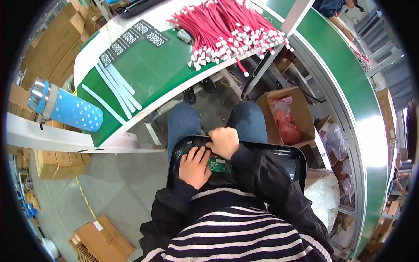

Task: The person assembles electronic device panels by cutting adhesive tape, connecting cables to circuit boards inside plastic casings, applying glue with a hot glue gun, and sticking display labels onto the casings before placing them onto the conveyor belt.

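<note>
A black plastic tray [297, 162] rests across my lap. Inside it lies a green circuit board [219, 165] with a small white label, partly covered by my hands. My left hand [195, 167] is laid flat at the board's left edge, fingers stretched and slightly apart. Just above the board, my right hand [224, 142] is closed, its fingers curled in towards the left fingertips. Whatever those curled fingers hold, if anything, is hidden.
On the green-topped bench ahead are a bundle of red cables [227, 30] with white connectors, black display panels [126, 39], pale strips [115, 87] and a blue dotted bottle [74, 109]. An open carton [288, 115] with red contents stands right of my knees.
</note>
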Demonstrator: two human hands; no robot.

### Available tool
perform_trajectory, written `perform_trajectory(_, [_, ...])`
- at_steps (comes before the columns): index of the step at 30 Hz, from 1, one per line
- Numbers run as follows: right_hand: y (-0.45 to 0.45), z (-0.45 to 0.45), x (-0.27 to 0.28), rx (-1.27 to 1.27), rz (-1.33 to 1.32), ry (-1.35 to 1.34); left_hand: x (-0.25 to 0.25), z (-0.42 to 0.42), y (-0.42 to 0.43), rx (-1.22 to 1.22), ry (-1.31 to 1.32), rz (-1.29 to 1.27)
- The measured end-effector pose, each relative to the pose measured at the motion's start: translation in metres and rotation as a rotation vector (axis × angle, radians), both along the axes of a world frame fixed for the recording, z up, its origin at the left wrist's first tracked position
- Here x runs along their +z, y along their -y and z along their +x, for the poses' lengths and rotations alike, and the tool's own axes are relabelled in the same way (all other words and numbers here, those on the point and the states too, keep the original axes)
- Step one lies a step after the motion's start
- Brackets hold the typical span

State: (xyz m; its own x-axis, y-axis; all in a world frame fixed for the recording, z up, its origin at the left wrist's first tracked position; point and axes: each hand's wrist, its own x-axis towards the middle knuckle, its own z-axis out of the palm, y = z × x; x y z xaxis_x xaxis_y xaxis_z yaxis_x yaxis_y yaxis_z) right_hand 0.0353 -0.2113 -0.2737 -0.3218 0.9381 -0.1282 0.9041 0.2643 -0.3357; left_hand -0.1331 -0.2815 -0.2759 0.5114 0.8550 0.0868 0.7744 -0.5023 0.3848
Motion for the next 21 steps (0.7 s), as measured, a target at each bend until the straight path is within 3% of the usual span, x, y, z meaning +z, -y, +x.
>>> perform_trajectory(2, [-0.001, 0.001, 0.008, 0.007, 0.147, 0.09, -0.001, -0.003, -0.003, -0.002, -0.03, 0.006])
perform_trajectory(4, [-0.002, 0.013, 0.06, 0.023, 0.378, -0.358, -0.009, -0.006, -0.006, -0.066, 0.011, 0.059])
perform_trajectory(8, [-0.078, 0.044, 0.154, -0.107, 0.863, -0.294, -0.01, -0.009, -0.015, -0.192, 0.066, 0.032])
perform_trajectory(10, [-0.124, 0.045, 0.171, -0.212, 0.943, -0.229, -0.002, -0.011, -0.026, -0.237, 0.076, 0.022])
perform_trajectory(13, [-0.164, 0.048, 0.164, -0.221, 0.791, -0.023, 0.01, -0.007, -0.035, -0.315, -0.106, -0.046])
perform_trajectory(17, [-0.186, 0.048, 0.165, -0.242, 0.761, 0.028, 0.0, -0.017, -0.033, -0.306, 0.022, -0.042])
perform_trajectory(21, [-0.198, 0.057, 0.186, -0.309, 0.862, -0.436, 0.025, -0.027, -0.051, -0.307, 0.337, 0.025])
